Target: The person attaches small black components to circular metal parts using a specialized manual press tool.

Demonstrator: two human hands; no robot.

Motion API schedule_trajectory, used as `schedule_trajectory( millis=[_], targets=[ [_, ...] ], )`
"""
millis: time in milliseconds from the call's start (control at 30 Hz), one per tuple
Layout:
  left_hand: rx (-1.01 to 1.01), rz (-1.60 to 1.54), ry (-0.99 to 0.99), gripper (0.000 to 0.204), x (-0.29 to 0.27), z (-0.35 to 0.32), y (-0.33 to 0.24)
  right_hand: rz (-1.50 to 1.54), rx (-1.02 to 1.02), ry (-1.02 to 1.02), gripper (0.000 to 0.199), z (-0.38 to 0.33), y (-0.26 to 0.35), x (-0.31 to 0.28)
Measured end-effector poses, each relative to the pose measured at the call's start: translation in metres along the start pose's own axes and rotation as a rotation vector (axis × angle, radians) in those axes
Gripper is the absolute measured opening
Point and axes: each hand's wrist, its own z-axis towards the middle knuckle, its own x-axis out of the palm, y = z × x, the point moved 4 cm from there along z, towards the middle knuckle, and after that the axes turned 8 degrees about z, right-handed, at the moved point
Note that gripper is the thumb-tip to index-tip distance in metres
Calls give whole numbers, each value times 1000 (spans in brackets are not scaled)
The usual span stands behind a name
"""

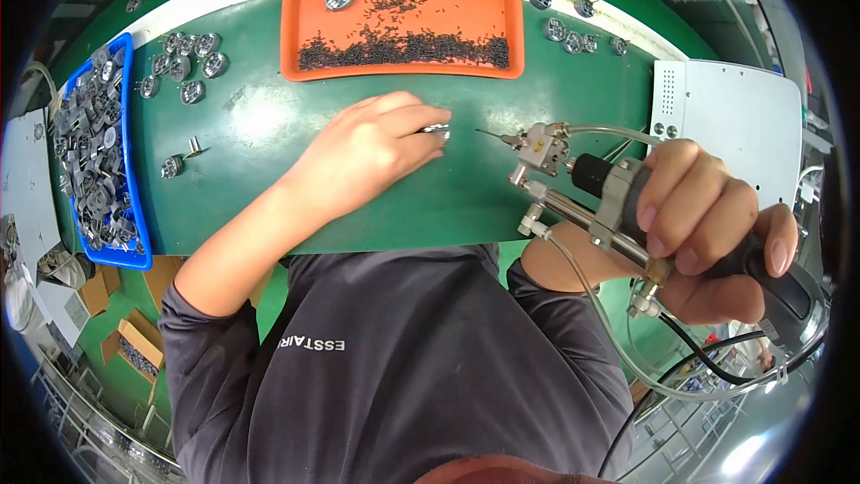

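Fingers of the left hand [372,154] are pinching down on a small shiny metal part [436,132] lying on the green mat [269,116], mid-table. The right hand [712,233] is gripping a black-handled screwdriver [591,193] with clear hoses, its thin tip pointing toward the part, just short of it. One orange tray [309,27] of tiny dark screws is sitting beyond; one blue bin [133,179] of grey parts is standing far left. A grey box [735,116] is lying at right.

Counts on table [269,125]:
1 orange tray [296,27], 1 blue bin [134,170], 1 driver tool [591,197], 2 hands, screws uncountable.
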Motion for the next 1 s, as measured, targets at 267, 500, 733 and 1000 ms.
schedule_trajectory(
  millis=[267, 500, 733, 1000],
  targets=[
    [39, 16, -54, 17, 12, 8, 3, -68, 82, 96, 37, 1, -11, 1],
    [15, 70, -47, 15, 13, 8, 5, -52, 126, 97, 35, 3, -19, 4],
    [20, 36, -56, 16, 12, 6, 6, -72, 140, 99, 34, 3, -23, 7],
    [35, 43, -55, 16, 12, 8, 4, -106, 226, 140, 22, 11, -23, 12]
  ],
)
